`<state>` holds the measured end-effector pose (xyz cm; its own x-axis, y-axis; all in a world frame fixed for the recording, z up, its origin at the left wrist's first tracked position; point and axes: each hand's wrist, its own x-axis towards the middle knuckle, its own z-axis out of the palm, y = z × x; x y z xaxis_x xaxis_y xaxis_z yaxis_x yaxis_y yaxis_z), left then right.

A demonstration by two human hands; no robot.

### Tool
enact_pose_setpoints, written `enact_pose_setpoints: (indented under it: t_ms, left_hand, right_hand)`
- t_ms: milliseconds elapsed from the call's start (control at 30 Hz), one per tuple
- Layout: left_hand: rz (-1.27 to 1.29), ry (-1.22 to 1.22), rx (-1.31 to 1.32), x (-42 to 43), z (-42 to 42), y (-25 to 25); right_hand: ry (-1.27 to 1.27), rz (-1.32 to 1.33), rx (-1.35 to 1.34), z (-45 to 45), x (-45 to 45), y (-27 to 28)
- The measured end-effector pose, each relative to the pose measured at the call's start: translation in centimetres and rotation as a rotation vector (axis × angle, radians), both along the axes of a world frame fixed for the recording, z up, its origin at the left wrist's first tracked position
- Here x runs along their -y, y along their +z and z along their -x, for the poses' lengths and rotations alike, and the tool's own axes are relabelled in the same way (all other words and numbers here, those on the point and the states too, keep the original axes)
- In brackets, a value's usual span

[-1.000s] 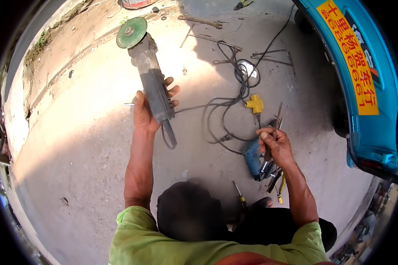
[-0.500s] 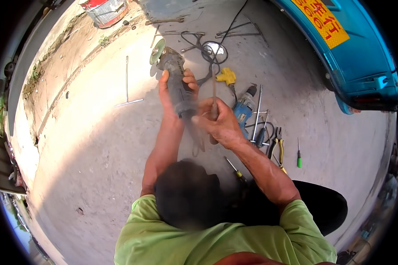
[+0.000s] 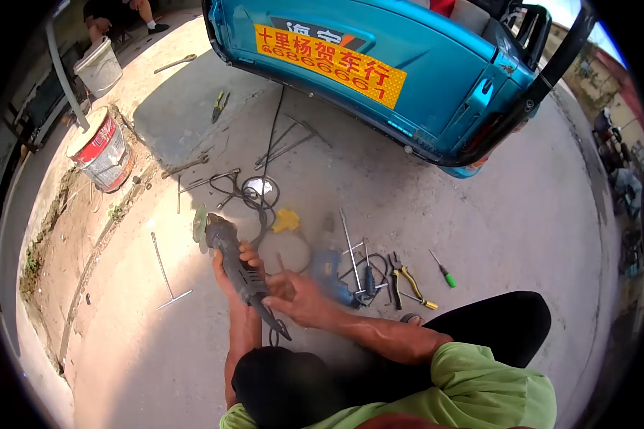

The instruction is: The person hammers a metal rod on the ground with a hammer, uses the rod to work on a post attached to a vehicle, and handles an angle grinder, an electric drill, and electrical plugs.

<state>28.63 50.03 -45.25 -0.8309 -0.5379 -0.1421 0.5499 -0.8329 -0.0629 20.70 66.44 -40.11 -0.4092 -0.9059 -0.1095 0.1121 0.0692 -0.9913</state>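
Note:
A dark angle grinder (image 3: 235, 266) with a green disc (image 3: 201, 224) is tilted in front of me, disc end up and to the left. My left hand (image 3: 250, 255) is closed around its body from beneath. At the rear end of the grinder, my right hand (image 3: 295, 297) is closed, its fingertips by the tail. A thin, blurred screwdriver shaft (image 3: 280, 262) sticks up from that hand; its handle is mostly hidden by the fingers. Right of this hand lies a blue drill (image 3: 328, 270), partly smeared.
Pliers (image 3: 406, 279), a green-handled screwdriver (image 3: 444, 270) and T-handle wrenches (image 3: 166, 275) lie on the concrete. Beyond the grinder are coiled cable (image 3: 265, 204) and a yellow plug (image 3: 287, 219). A blue vehicle (image 3: 436, 93), paint buckets (image 3: 104, 154) and a seated person (image 3: 114, 14) are farther back.
The view has swung up and right, bringing in more of the vehicle, the buckets and the seated person. Both hands stay at the grinder, the right one still by its tail.

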Motion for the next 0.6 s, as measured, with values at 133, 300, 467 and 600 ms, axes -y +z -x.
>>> enact_pose_setpoints:
  t_ms: [133, 300, 467, 600]
  left_hand:
    - [-0.054, -0.035, 0.013, -0.6, 1.1, 0.5]
    - [-0.164, -0.091, -0.022, -1.0, 1.0, -0.4]
    - [-0.054, -0.037, -0.021, -0.6, 0.6, -2.3]
    - [-0.109, -0.077, -0.156, -0.9, 0.1, -2.3]
  right_hand:
    - [-0.129, 0.128, 0.103, -1.0, 0.0, -2.3]
    - [-0.093, 0.018, 0.326, -0.7, 0.1, -0.4]
    - [-0.068, 0.065, 0.472, -1.6, 0.4, -3.4]
    - [-0.090, 0.044, 0.422, -2.7, 1.1, -2.7]
